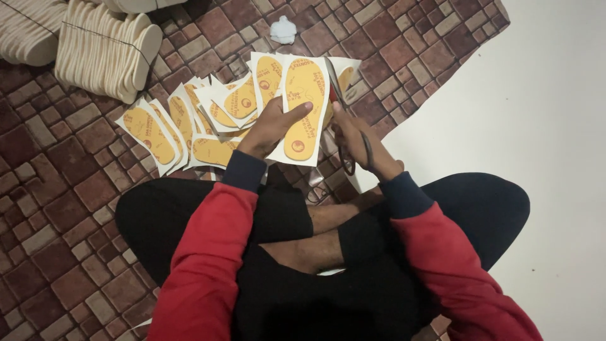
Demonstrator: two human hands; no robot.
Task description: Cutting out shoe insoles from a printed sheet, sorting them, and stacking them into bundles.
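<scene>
Head view showed my left hand (273,126) fingers (297,108) pinched shut on a white sheet printed with a yellow insole (303,107), while my right hand (356,142) gripped dark scissors (346,136) at its edge. Beyond lay a fan of similar sheets (183,126) on brick-patterned floor covering (76,208), bare white floor (543,113) to my right, bundled pale insoles (107,53) farther off, and a crumpled white scrap (283,30).

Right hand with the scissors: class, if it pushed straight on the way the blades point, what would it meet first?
Probably the white sheet printed with a yellow insole, held by the left hand. The right hand aims the scissors up along that sheet's right edge; depth is unclear.
</scene>
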